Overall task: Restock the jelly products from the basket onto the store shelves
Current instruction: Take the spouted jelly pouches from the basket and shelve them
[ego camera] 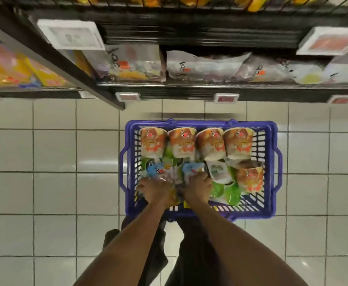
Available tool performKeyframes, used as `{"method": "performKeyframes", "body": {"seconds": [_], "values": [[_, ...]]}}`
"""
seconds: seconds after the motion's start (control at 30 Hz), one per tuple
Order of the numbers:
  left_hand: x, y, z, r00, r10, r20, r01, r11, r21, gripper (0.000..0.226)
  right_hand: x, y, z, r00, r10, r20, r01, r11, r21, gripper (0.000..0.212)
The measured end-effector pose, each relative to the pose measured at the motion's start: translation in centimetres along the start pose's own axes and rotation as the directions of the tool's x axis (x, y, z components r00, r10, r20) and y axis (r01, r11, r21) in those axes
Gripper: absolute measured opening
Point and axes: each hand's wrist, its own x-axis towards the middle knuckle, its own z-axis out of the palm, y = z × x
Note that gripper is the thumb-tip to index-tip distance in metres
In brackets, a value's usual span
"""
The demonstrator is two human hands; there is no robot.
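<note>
Blue basket [271, 141] | pick step: my left hand [154, 190] and right hand [197, 187] each clamp jelly pouches [191, 171] at its 7 o'clock | next, I judge: lift clear, carry to shelf [189, 85] at 12.

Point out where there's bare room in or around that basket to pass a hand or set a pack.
Bare basket floor shows mainly in the near right corner, between the green pouches and the right wall. The floor tiles on both sides are bare. Crowded: four tubs fill the far side, and left hand and right hand occupy the near left.
</note>
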Motion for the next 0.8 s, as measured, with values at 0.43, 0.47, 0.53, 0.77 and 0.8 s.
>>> {"method": "performKeyframes", "body": {"seconds": [0.43, 0.47, 0.53, 0.77, 0.8], "values": [[-8.8, 3.2, -7.9, 0.971, 0.105, 0.213, -0.061, 0.977, -0.206, 0.074, -8.4, 2.8, -11.1, 0.979, -0.036, 0.203, -0.118, 0.709, 0.695, 0.018], [-10.6, 3.9, -9.4, 0.955, 0.175, 0.238, -0.117, 0.964, -0.238, 0.079, -10.2, 2.9, -12.8, 0.971, -0.072, 0.228, -0.122, 0.667, 0.735, 0.027], [-14.4, 5.2, -12.9, 0.918, 0.298, 0.263, -0.215, 0.929, -0.302, 0.078, -13.9, 2.9, -15.8, 0.969, -0.172, 0.176, -0.038, 0.6, 0.799, 0.048], [-30.3, 9.2, -25.4, 0.76, 0.573, 0.308, -0.289, 0.721, -0.63, 0.036, -28.6, 1.9, -28.4, 0.912, -0.408, 0.046, 0.082, 0.29, 0.953, 0.064], [-32.6, 10.1, -27.0, 0.751, 0.595, 0.287, -0.303, 0.697, -0.65, 0.036, -30.6, 1.5, -30.2, 0.908, -0.419, 0.025, 0.097, 0.266, 0.959, 0.063]]}}
